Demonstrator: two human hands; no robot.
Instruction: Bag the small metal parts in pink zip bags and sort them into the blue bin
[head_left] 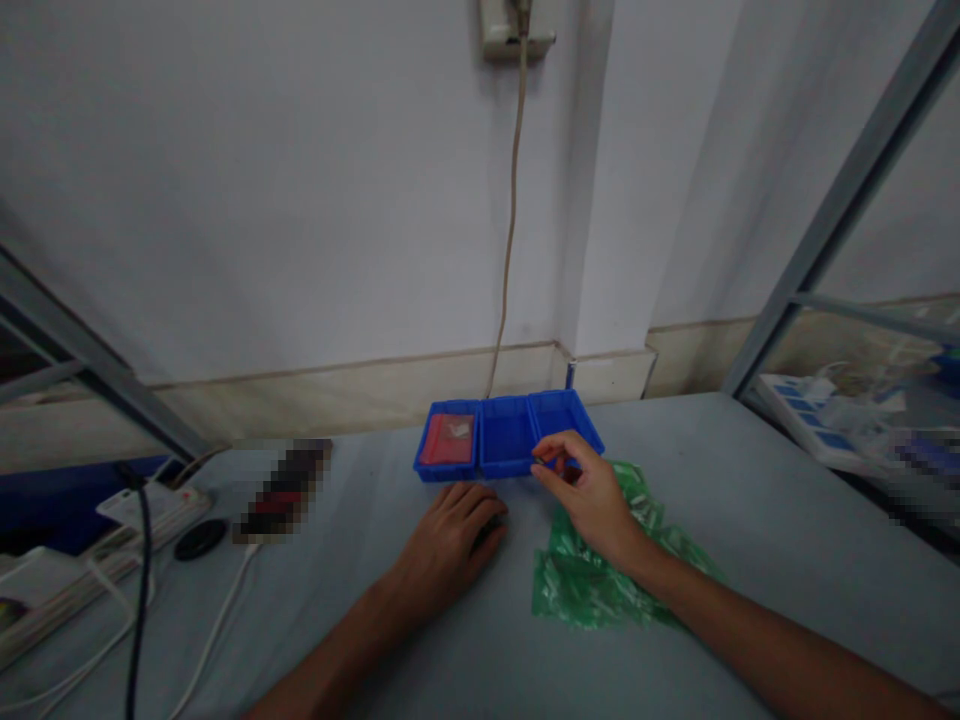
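Three blue trays [508,440] stand side by side on the grey table [750,500] near the wall. The left tray holds a red bag [448,440]. My right hand [589,492] hovers at the front edge of the right tray, thumb and forefinger pinched on something tiny I cannot make out. Under that hand and wrist lies a green plastic bag [600,580] with small pale parts. My left hand [450,540] rests palm down on the table just in front of the trays, fingers loosely curled, holding nothing that I can see.
A power strip [150,505], white cables [217,630] and a black round object [199,538] lie at the left. A cable [510,250] hangs down the wall from a socket. A metal frame [840,210] and a cluttered neighbouring bench [847,420] stand at the right.
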